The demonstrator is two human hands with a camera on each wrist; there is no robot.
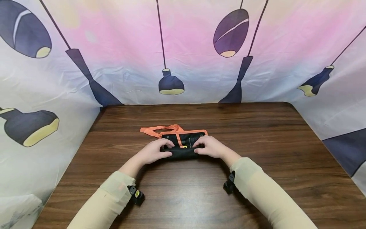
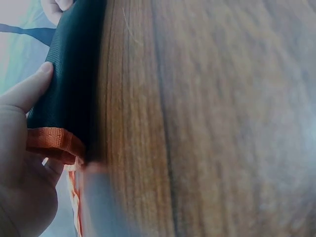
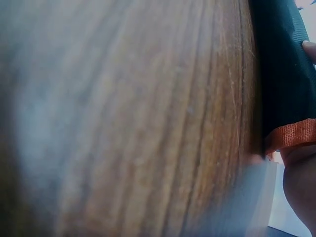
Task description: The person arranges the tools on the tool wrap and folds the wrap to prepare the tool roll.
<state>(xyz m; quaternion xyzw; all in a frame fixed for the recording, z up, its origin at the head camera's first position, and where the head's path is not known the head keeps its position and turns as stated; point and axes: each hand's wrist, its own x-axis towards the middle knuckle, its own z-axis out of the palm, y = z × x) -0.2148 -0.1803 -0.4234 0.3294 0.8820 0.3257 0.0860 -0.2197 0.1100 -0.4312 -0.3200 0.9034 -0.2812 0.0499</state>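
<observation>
A black fabric roll-up pouch [image 1: 187,140] with orange edging lies on the wooden table, its near part rolled or folded over toward the far side. White print and a small yellow mark show on its flat part. My left hand [image 1: 154,151] grips the left end of the rolled part, thumb on the near face and fingers over the top. At the right end, my right hand [image 1: 211,147] grips the same roll in like manner. The left wrist view shows the roll's orange-bound end [image 2: 54,140] beside the palm. What lies inside the roll is hidden.
An orange strap [image 1: 150,130] loops out from the pouch's far left corner onto the table [image 1: 183,197]. Behind the table's far edge hangs a cloth backdrop [image 1: 128,63] printed with lamps. Both sleeves carry small black wrist cameras [image 1: 137,195].
</observation>
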